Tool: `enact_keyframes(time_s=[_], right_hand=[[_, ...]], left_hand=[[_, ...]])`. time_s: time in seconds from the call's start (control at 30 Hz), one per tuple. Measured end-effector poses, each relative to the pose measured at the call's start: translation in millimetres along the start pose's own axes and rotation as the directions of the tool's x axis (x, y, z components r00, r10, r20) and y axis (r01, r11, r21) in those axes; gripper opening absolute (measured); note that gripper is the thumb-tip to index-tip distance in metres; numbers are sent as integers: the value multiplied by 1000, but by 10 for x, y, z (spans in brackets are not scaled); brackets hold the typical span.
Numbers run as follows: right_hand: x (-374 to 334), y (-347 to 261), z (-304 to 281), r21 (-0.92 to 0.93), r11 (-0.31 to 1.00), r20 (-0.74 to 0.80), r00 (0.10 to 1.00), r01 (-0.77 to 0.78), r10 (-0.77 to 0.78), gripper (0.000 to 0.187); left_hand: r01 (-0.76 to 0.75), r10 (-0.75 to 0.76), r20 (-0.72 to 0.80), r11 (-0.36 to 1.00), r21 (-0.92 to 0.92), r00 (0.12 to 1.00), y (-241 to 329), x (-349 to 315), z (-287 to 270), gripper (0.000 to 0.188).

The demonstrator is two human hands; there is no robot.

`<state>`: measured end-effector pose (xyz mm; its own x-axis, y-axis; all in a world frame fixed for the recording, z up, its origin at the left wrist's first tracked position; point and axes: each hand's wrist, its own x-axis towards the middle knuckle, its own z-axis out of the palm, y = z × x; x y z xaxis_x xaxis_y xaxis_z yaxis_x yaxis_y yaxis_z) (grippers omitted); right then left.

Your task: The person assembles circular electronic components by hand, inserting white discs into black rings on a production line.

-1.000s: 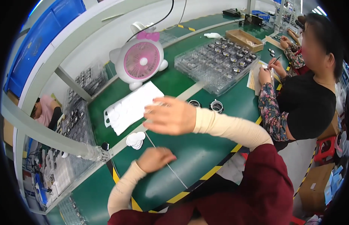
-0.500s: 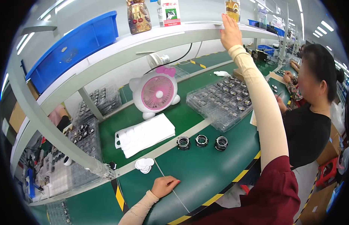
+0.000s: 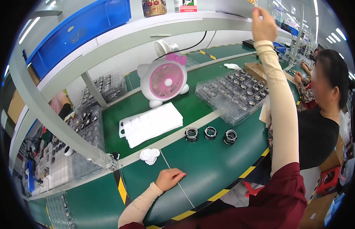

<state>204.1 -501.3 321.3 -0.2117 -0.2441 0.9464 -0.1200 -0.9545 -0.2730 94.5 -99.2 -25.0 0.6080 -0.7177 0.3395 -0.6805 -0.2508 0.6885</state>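
Note:
My left hand [image 3: 170, 179] rests on the green bench top with its fingers loosely curled together, and nothing shows in it. Just beyond it lies a small pile of white round discs [image 3: 149, 155]. My right arm stretches up, and my right hand [image 3: 264, 24] is at the edge of the raised shelf [image 3: 231, 21]. Its fingers are bent in; what they hold, if anything, I cannot make out. By the fingertips a yellow-tinted container [image 3: 253, 2] is mostly cut off by the top edge. Three black and silver ring-shaped parts [image 3: 210, 133] stand in a row between the hands.
Behind the rings are a stack of white sheets [image 3: 150, 126], a pink and white fan [image 3: 166, 81] and clear trays of small parts [image 3: 233, 95]. A blue bin [image 3: 80, 34] sits on the shelf at left. A co-worker in black [image 3: 318, 133] sits at right.
The view has tipped downward. My right hand has shifted right along the shelf from beside the yellow-tinted container, and its straight fingers have curled. My left hand stays on the bench.

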Motion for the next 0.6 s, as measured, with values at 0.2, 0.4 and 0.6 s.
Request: enact_keyframes(time_s=[0.2, 0.4, 0.6], right_hand=[[-490, -718, -1735, 407, 894, -116, 982, 185, -150, 16], [-1923, -988, -3230, 800, 557, 260, 707, 223, -657, 11], [-3120, -1328, -3809, 739, 633, 657, 458, -231, -599, 23]], left_hand=[[-9, 10, -38, 1000, 24, 999, 93, -129, -54, 10], [-33, 15, -243, 997, -69, 970, 390, -419, -99, 10], [575, -708, -267, 694, -432, 654, 331, -1158, -637, 12]])
